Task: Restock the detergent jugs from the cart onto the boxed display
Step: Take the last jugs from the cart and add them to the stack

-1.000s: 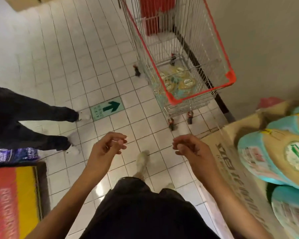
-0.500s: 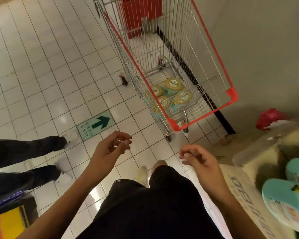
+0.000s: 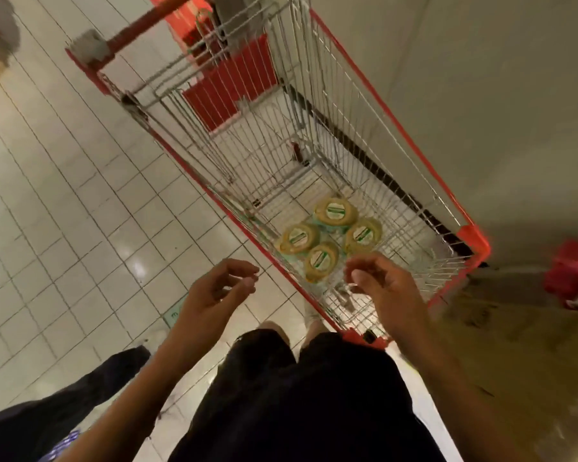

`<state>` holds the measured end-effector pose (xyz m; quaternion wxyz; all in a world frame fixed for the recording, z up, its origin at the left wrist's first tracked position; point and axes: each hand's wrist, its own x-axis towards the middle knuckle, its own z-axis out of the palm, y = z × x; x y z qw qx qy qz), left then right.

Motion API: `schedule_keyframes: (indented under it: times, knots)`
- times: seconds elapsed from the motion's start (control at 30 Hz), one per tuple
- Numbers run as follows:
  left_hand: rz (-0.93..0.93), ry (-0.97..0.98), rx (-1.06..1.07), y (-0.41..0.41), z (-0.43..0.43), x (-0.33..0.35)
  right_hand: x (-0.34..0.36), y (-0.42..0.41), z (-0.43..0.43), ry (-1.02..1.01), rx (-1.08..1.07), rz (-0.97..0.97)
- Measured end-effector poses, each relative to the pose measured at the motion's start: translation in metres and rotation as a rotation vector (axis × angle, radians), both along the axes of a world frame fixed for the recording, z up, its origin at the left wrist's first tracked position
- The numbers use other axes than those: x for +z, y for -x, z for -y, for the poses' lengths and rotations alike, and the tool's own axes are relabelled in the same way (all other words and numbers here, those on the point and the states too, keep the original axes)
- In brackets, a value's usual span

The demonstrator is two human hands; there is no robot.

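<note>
A wire shopping cart (image 3: pixel 474 243) with a red rim stands just ahead of me beside a wall. Several detergent jugs (image 3: pixel 321 260) with yellow-green tops stand upright together on the cart's floor at its near end. My right hand (image 3: pixel 381 288) hovers over the near end of the cart, just above the jugs, fingers loosely curled and holding nothing. My left hand (image 3: pixel 217 291) hangs outside the cart's left side over the floor tiles, fingers also loosely curled and empty. The boxed display is out of view.
The cart's red handle (image 3: pixel 147 23) and red child seat flap (image 3: pixel 231 85) lie at its far end. Another person's dark trouser leg (image 3: pixel 64 405) stands at the lower left. A red object (image 3: pixel 571 271) lies on a brown surface at the right. White floor tiles spread to the left.
I have stepped up to the cart, which now fills the view. Both hands moved forward, the right one now over the cart's near end. The display jugs slipped out of view.
</note>
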<state>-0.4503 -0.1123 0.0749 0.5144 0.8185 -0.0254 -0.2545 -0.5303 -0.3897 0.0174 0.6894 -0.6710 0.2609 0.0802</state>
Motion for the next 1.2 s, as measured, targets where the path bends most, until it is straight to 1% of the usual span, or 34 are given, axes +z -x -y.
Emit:
schedule_keyframes:
  times: [0.1,0.17,0.23,0.3,0.43,0.57,0.63,0.73,0.83,0.87,0.93,1.0,1.1,1.2]
  knots:
    - [-0.035,-0.044,-0.046,-0.061,0.009,-0.004,-0.010,-0.063,0.009,0.056,0.029,-0.030]
    - [-0.042,-0.078,-0.119,-0.101,0.024,-0.014,-0.022,-0.103,0.013,0.101,0.053,-0.054]
    - [-0.039,-0.109,-0.196,-0.141,0.044,-0.043,-0.043,-0.140,0.018,0.218,0.124,-0.064]
    - [-0.060,-0.160,-0.263,-0.175,0.067,-0.094,-0.079,-0.171,0.026,0.349,0.199,-0.089]
    - [-0.210,-0.419,-0.447,-0.217,0.102,-0.211,-0.171,-0.221,0.043,0.590,0.379,-0.239]
    - [-0.246,-0.663,-0.695,-0.233,0.113,-0.329,-0.265,-0.251,0.051,0.792,0.595,-0.436]
    - [-0.257,-0.753,-0.754,-0.234,0.115,-0.383,-0.310,-0.255,0.053,0.863,0.736,-0.550]
    - [-0.310,-0.880,-0.805,-0.223,0.115,-0.450,-0.369,-0.258,0.053,0.998,0.876,-0.625]
    - [-0.359,-0.869,-0.751,-0.199,0.120,-0.500,-0.416,-0.265,0.057,1.078,0.840,-0.617]
    - [-0.331,-0.850,-0.708,-0.190,0.122,-0.513,-0.430,-0.268,0.062,1.085,0.811,-0.612]
    - [-0.201,-0.832,-0.614,-0.174,0.120,-0.530,-0.454,-0.269,0.069,1.070,0.757,-0.613]
    - [-0.090,-0.813,-0.589,-0.167,0.118,-0.541,-0.472,-0.268,0.075,1.076,0.738,-0.616]
    - [-0.037,-0.724,-0.598,-0.173,0.121,-0.554,-0.491,-0.269,0.077,1.069,0.718,-0.579]
    - [-0.006,-0.674,-0.613,-0.189,0.123,-0.558,-0.500,-0.281,0.076,1.074,0.733,-0.540]
